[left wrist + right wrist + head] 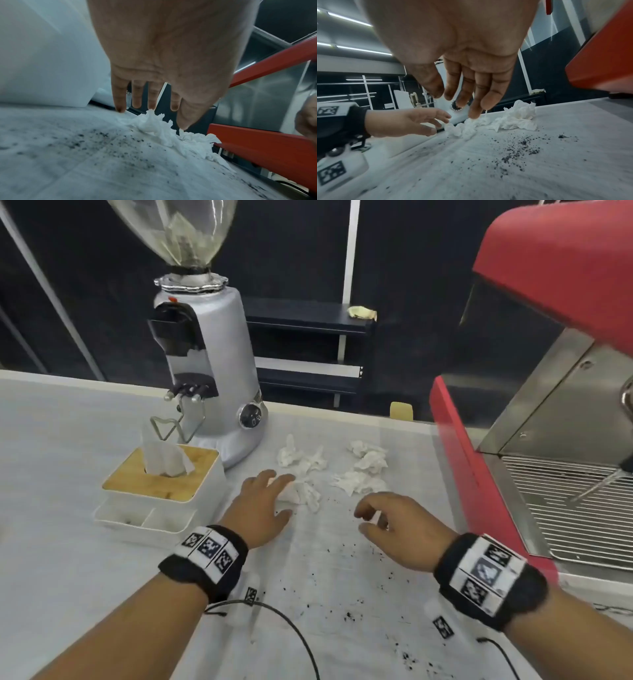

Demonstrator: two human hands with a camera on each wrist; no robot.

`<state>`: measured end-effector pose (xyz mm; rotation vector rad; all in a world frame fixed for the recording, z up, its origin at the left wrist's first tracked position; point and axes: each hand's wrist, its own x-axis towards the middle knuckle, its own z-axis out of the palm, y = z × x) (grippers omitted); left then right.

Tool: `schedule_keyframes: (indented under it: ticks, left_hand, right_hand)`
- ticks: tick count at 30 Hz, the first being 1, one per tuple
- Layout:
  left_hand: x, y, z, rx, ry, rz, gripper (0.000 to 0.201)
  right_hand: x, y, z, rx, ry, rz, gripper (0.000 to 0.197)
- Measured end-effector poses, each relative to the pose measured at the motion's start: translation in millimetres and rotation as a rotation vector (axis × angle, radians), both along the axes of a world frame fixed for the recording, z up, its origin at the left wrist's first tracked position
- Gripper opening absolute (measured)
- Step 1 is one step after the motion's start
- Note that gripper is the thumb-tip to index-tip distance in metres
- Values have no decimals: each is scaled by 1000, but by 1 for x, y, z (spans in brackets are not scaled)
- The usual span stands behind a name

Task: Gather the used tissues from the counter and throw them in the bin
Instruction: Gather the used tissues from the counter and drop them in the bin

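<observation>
the crumpled tissues lie mid-frame on the counter. the left hand, fingers spread and relaxed, touches the nearest wad at its fingertips; the right hand, loosely curled and empty, hovers just short of the right-hand wads.

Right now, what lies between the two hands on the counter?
In the head view, a crumpled tissue by the left hand, then bare speckled counter before the right hand.

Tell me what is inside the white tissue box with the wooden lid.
One white tissue sticks up through the slot of the white tissue box with the wooden lid. The lid covers the rest, so how many remain cannot be seen.
</observation>
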<state>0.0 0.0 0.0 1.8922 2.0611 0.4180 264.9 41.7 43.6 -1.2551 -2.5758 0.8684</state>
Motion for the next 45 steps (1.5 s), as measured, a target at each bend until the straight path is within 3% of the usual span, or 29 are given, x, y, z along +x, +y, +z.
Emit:
schedule_keyframes:
  ticks: [5, 9, 17, 25, 30, 37, 42, 45]
  left_hand:
    - [6, 32, -1, -53, 27, -21, 60]
    - [9, 46, -5, -143, 75, -81, 47]
    - [0, 47, -12, -164, 21, -78, 36]
    - [-16, 45, -2, -86, -160, 62, 20]
    - [-18, 46, 2, 48, -246, 147, 17]
    - [-22, 56, 4, 158, -310, 284, 39]
    - [-21, 67, 8, 138, -547, 384, 10]
    - [-23, 77, 8, 122, -548, 365, 13]
  right_hand:
    - [-29, 35, -20, 41, -105, -147, 30]
    - [-43, 50, -32, 78, -185, -203, 40]
    - [-59, 68, -46, -35, -388, -193, 62]
    - [-66, 75, -51, -12, -480, -185, 40]
    - [-67, 77, -50, -25, -453, -220, 21]
    - [-57, 76, -33, -37, -327, -255, 30]
    - [-57, 73, -33, -28, -45, -354, 30]
    - [-56, 71, -31, -27, 65, -338, 28]
